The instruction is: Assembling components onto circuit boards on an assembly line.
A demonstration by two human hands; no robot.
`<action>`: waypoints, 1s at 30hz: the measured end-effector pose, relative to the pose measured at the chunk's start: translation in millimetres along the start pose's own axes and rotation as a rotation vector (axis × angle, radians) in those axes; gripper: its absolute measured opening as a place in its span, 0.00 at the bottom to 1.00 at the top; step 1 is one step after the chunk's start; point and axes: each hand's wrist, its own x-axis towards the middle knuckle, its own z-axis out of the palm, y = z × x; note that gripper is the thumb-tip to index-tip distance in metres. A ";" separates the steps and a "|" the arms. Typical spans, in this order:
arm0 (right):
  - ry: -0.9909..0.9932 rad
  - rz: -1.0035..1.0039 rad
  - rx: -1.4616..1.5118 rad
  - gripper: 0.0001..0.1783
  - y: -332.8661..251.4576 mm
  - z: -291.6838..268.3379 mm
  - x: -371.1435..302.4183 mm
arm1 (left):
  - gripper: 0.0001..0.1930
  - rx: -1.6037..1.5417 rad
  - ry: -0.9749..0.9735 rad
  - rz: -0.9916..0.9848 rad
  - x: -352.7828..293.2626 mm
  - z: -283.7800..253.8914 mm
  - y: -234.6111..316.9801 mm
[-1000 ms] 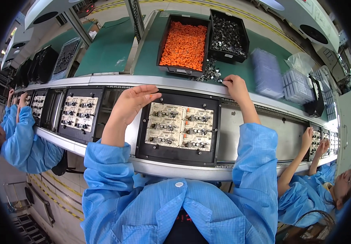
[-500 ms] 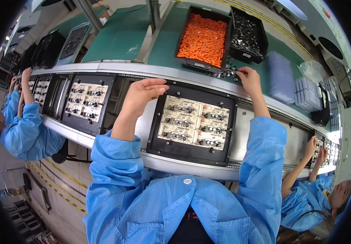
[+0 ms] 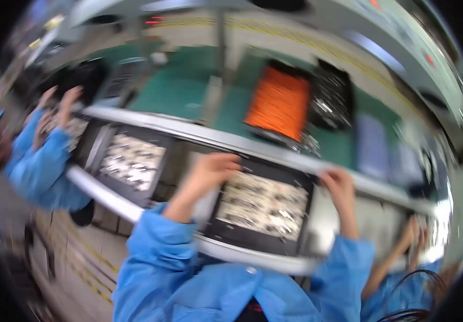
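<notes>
Overhead, two small red signs (image 3: 427,59) sat on the pale beam at the upper right, too blurred to make out. Both bare hands rested at the far edge of a black rectangular carrier tray (image 3: 261,206) that lay on the grey conveyor rail (image 3: 253,255) straight ahead, holding rows of pale circuit boards. The left hand (image 3: 212,169), forearm raised from a blue sleeve, had its fingers curled over the tray's upper left corner, touching it. The right hand (image 3: 338,185) lay against the upper right corner; motion blur hid whether either hand actually gripped anything. Beyond the rail, on the green counter (image 3: 172,94), a black bin (image 3: 281,102) was filled with orange parts, and just beside it on the right a second black bin (image 3: 330,99) held dark metallic pieces. A second black tray of boards (image 3: 129,161) sat to the left on the rail. A co-worker's blue sleeve (image 3: 41,161) reached in at far left.
</notes>
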 end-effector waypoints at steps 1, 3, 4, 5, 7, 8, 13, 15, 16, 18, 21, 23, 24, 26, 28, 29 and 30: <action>-0.022 0.016 0.034 0.06 9.4 -6.9 -0.9 | 0.21 -0.012 0.028 -0.036 2.3 3.6 -5.3; -0.004 -0.012 0.212 0.04 34.8 -19.5 -11.2 | 0.19 -0.070 0.033 -0.023 15.8 9.7 -28.3; -0.024 -0.021 0.234 0.04 49.7 -21.8 -10.7 | 0.18 -0.061 0.048 -0.023 15.9 15.1 -31.4; -0.043 -0.027 0.257 0.04 57.4 -18.9 -7.7 | 0.17 -0.054 0.069 -0.052 12.7 16.7 -30.9; -0.059 -0.021 0.294 0.04 66.7 -22.7 -6.3 | 0.15 -0.079 0.087 -0.062 9.0 24.3 -33.1; -0.050 0.032 0.319 0.04 65.1 -22.0 -6.2 | 0.15 -0.069 0.108 -0.040 7.3 24.9 -31.9; 0.022 0.098 0.333 0.05 67.3 -29.5 -16.2 | 0.12 -0.042 0.097 -0.047 13.1 28.4 -23.4; 0.004 0.021 0.255 0.07 63.4 -30.4 0.3 | 0.09 -0.010 0.115 0.035 19.7 20.9 -20.2; 0.014 0.025 0.309 0.08 55.9 -28.1 4.2 | 0.09 -0.017 0.110 0.089 19.3 13.3 -24.2; -0.051 -0.030 0.272 0.10 52.0 -30.0 12.2 | 0.08 0.092 0.172 0.068 18.8 14.5 -19.6; -0.039 0.053 0.476 0.07 58.1 -27.2 16.4 | 0.09 0.278 0.187 0.003 29.0 26.5 -19.0; -0.033 0.068 0.475 0.07 60.7 -29.5 12.0 | 0.08 0.481 0.132 0.008 32.5 37.5 -15.5; -0.022 0.072 0.463 0.07 61.5 -31.2 9.2 | 0.08 0.485 0.119 -0.006 31.7 43.3 -14.5; -0.027 0.088 0.461 0.07 60.5 -33.6 2.7 | 0.08 0.617 0.119 0.062 27.1 54.7 -13.0; -0.042 0.085 0.450 0.07 59.4 -35.0 -1.1 | 0.08 0.688 0.117 0.092 24.2 61.1 -10.2; -0.042 0.092 0.454 0.07 60.1 -35.1 -2.3 | 0.08 0.743 0.097 0.105 23.5 64.0 -8.6; -0.052 0.088 0.456 0.07 60.7 -34.7 -3.1 | 0.08 0.798 0.077 0.119 23.6 66.2 -7.5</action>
